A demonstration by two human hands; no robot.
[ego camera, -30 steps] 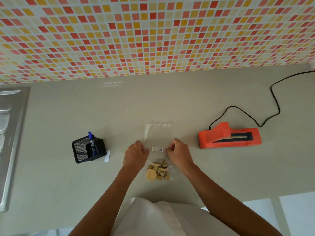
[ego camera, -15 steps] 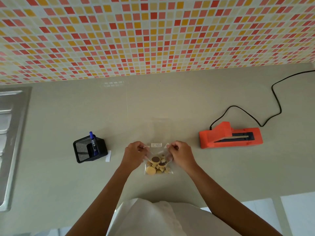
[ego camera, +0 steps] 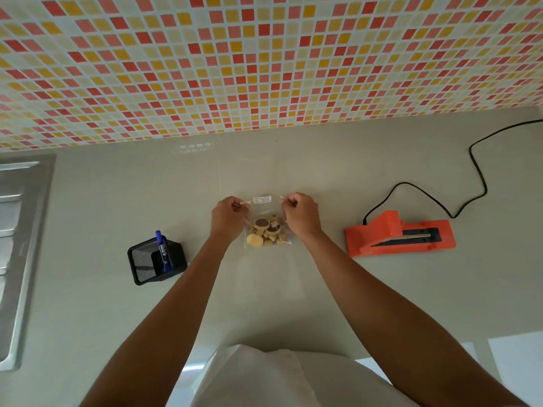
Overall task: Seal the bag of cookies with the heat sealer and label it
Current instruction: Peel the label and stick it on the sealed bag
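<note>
A clear plastic bag of cookies (ego camera: 266, 233) is held upright over the grey counter, with round and broken cookies piled at its bottom. A small white printed label (ego camera: 262, 199) sits near its top edge. My left hand (ego camera: 227, 217) pinches the bag's upper left corner. My right hand (ego camera: 301, 215) pinches the upper right corner. The orange heat sealer (ego camera: 399, 235) lies on the counter to the right of my hands, apart from the bag.
A black mesh pen holder (ego camera: 157, 261) with a blue marker (ego camera: 162, 249) stands to the left. The sealer's black cord (ego camera: 476, 177) snakes off to the right. A steel sink (ego camera: 17, 230) fills the far left. The tiled wall (ego camera: 264, 63) rises behind.
The bag lay flat with my hands pressing its middle; both hands have gripped its top corners and lifted it upright, away from me. The cookies have slid together.
</note>
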